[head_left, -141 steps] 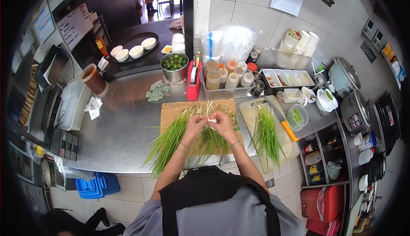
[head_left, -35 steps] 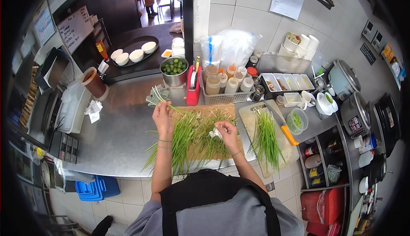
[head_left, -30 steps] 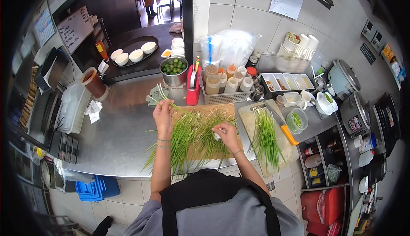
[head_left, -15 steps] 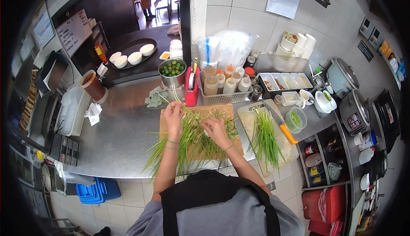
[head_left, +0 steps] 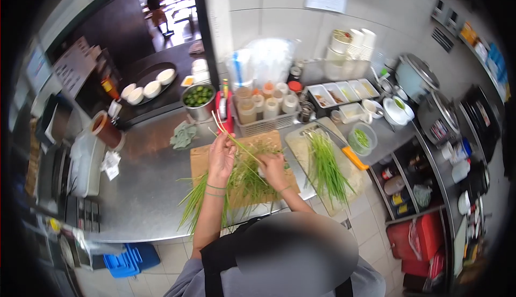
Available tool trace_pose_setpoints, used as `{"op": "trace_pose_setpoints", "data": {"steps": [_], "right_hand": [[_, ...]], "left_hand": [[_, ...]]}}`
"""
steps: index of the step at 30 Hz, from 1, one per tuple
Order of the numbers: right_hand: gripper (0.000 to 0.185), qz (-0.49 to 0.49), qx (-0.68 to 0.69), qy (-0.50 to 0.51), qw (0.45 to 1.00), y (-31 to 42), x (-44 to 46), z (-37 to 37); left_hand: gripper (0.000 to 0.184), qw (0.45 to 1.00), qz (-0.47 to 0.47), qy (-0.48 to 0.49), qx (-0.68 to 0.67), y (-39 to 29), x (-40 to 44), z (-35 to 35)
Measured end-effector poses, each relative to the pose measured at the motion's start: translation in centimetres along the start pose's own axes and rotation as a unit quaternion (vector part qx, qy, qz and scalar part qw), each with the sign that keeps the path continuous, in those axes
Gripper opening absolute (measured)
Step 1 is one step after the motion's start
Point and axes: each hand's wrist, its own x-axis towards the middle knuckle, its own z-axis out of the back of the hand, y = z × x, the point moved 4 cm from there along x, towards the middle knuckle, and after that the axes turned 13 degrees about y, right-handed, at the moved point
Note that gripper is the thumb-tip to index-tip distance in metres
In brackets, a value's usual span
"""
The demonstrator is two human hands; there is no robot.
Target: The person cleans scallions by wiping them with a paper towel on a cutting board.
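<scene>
Green spring onions [head_left: 220, 125], pale ends up, are pinched in the person's left hand [head_left: 221, 154] above brown paper [head_left: 200, 158] strewn with a loose stalk pile [head_left: 246, 181]. Over that pile the right hand [head_left: 273, 169] curls (blur hides whether it grips anything). Another bunch [head_left: 327, 165] lies on the cutting board [head_left: 348, 184], beside an orange-handled knife [head_left: 355, 158].

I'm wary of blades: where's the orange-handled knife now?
In the head view, the knife lies right of centre along one edge of the cutting board, between the green stalks and the tub of greens.
</scene>
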Motion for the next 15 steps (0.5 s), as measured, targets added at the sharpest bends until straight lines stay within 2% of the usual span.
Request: {"op": "trace_pose_setpoints", "data": {"steps": [2, 5, 8, 9, 10, 12, 15], "right_hand": [[0.017, -0.055, -0.043, 0.086, 0.994, -2.4, -0.4, -2.7], [0.022, -0.036, 0.037, -0.011, 0.999, -1.5, -1.2, -2.2], [0.026, -0.084, 0.058, -0.069, 0.992, -2.0, -2.1, -2.4], [0.031, -0.075, 0.112, -0.003, 0.991, -3.5, -2.8, -4.3], [0.031, -0.087, 0.137, 0.010, 0.987, -3.4, -3.3, -4.5], [0.031, -0.108, 0.186, 0.038, 0.976, -2.8, -3.9, -4.3], [0.026, -0.046, 0.118, 0.011, 0.992, -3.1, -4.3, -4.4]], "left_hand": [[0.006, 0.994, 0.093, 0.040, -0.040, 3.1, 0.6, -2.6], [0.009, 0.972, 0.213, 0.098, -0.034, 9.0, 1.8, -5.0], [0.006, 0.939, 0.322, 0.118, -0.001, 16.5, 3.7, -5.7], [0.006, 0.930, 0.347, 0.122, 0.023, 19.2, 4.7, -4.9], [0.006, 0.920, 0.369, 0.127, 0.046, 22.1, 5.7, -3.8], [0.006, 0.911, 0.393, 0.074, 0.103, 27.3, 7.5, -1.4], [0.013, 0.885, 0.398, 0.006, 0.243, 31.0, 8.8, 0.1]]}}
